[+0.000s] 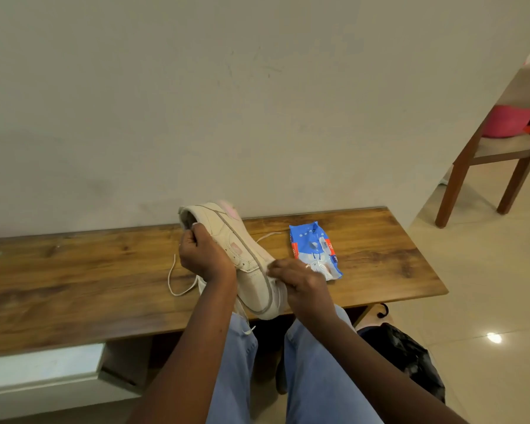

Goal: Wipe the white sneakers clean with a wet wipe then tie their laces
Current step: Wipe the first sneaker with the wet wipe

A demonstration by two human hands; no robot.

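The wooden table [74,270] ran bare and wide to the left of the left hand's [204,255] fingers. Its far edge met the wall just beyond them and its near edge lay under both wrists. To the right of the right hand's [303,283] fingers the blue wipe packet [314,250] lay flat, just beside the knuckles, with open board beyond it up to the table's right end. A chair [502,154] stood well apart on the tiled floor.

The white sneaker [236,249] was held tilted above the table between the two hands, heel away from the person and toe toward the lap, its grey-edged sole turned to the right. It looked cream rather than white, with a pink patch at the heel. The left fingers were curled round the collar, gripping it. A loose lace [178,276] looped on the board to their left.

The right fingers were bent onto the sole near the toe (blurred there). I could not tell whether they pinched anything. A black bag [407,353] lay on the floor, partly hidden behind the right forearm.
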